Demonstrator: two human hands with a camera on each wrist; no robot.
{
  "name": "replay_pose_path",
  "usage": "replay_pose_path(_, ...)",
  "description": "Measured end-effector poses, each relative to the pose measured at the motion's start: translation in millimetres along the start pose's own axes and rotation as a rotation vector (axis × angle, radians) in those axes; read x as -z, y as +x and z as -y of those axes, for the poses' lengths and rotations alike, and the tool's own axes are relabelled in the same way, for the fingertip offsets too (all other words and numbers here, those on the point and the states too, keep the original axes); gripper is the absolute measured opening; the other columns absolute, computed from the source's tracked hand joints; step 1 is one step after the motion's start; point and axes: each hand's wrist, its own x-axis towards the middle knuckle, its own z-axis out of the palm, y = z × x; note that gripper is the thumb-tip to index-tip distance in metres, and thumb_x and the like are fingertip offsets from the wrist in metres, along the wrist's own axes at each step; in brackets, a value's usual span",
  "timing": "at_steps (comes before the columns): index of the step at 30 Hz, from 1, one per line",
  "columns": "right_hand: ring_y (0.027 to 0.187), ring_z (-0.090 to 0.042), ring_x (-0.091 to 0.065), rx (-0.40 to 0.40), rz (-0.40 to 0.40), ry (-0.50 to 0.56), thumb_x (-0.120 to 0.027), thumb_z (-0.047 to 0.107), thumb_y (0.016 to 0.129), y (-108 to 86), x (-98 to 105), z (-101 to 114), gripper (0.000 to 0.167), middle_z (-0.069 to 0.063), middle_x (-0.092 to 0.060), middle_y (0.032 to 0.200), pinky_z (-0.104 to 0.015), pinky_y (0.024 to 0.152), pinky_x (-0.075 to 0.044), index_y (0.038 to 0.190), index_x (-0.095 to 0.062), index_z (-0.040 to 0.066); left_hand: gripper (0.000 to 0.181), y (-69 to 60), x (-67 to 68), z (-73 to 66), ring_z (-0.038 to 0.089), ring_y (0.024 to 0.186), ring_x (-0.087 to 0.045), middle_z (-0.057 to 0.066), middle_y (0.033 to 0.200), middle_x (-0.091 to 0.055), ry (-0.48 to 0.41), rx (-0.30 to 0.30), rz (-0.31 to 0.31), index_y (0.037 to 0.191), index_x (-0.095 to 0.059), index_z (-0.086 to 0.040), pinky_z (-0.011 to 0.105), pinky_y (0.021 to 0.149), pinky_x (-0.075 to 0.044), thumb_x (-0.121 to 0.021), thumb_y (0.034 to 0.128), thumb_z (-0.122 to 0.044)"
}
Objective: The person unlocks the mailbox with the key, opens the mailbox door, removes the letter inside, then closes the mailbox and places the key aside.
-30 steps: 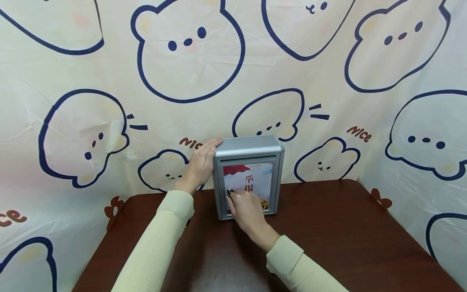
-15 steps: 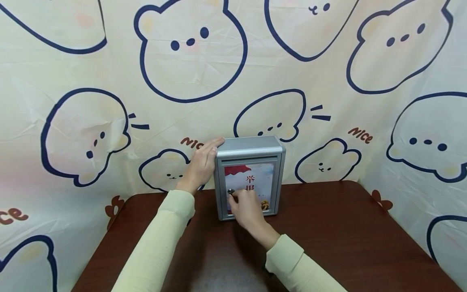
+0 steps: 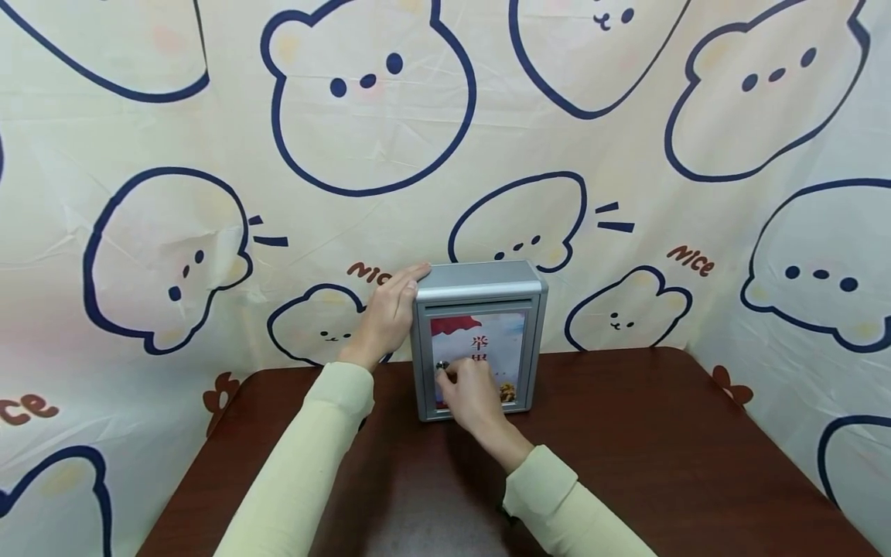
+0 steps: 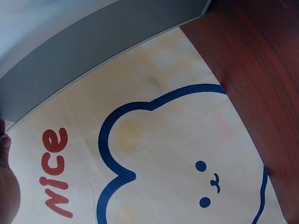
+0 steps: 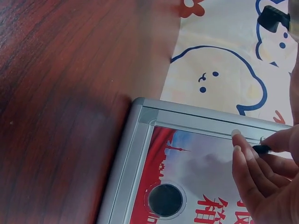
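Note:
A silver-grey metal box (image 3: pixel 480 292) stands upright on the table, with a thin slot near the top of its front and a printed panel (image 5: pixel 205 163) showing red characters. My left hand (image 3: pixel 383 321) rests on its upper left corner, fingers lying fairly straight along the edge; only a small part of that hand (image 4: pixel 7 182) shows in the left wrist view. At the left side of the front panel, my right hand (image 3: pixel 476 394) pinches a small black-headed key (image 5: pixel 262 149) between thumb and fingers. A shiny lock (image 3: pixel 442 366) shows beside the fingertips, partly hidden.
The dark brown wooden table (image 3: pixel 626 449) extends to both sides and in front of the box. Behind it hangs a cream cloth (image 3: pixel 362 147) printed with blue-outlined bears. A round dark spot (image 5: pixel 165 200) sits on the panel's lower part.
My right hand has turned slightly at the lock, its knuckles covering more of the red characters. My left hand stays on the corner. The head view has shifted a little.

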Motion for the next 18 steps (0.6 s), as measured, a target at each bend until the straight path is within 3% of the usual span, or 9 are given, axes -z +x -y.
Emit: replay_pose_path(18,0.038,-0.009,-0.042,0.014,0.03,0.036,-0.062,0.021,0.102,-1.2,2.3,0.9,0.035,0.005,-0.045,0.043,-0.025,0.039,-0.034,0.069,-0.072,0.016,0.05,-0.2,0.2,-2.2,0.018,0.145,-0.043,0.0,0.156,-0.05,0.002,0.014,-0.001,0.151,-0.053,-0.017,0.045,0.12,-0.034,-0.027,0.1113,-0.032)
